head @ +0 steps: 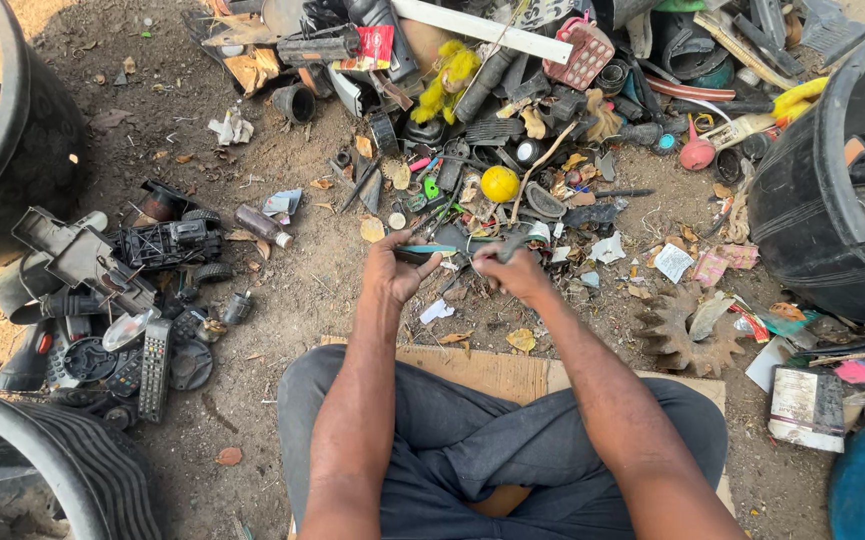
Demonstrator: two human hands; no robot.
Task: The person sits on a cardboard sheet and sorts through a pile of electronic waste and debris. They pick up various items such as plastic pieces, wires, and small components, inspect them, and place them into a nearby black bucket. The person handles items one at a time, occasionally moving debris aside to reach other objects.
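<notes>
I sit cross-legged on a piece of cardboard [472, 368] on bare dirt. My left hand [392, 270] grips a thin teal-and-dark stick-like piece [428, 250] that points right. My right hand [514, 270] is closed around a small dark tool or part [508, 246], close to the tip of that piece. Both hands hover just above the near edge of a heap of plastic scrap [512, 120]. What exactly the right hand holds is partly hidden by its fingers.
A yellow ball [499, 183] and a yellow plush toy [449, 75] lie in the heap. Black tubs stand at right [822, 230] and upper left [2, 130]. Sorted dark parts and a remote control [155, 368] lie left. A brown gear-shaped piece [677, 335] lies right.
</notes>
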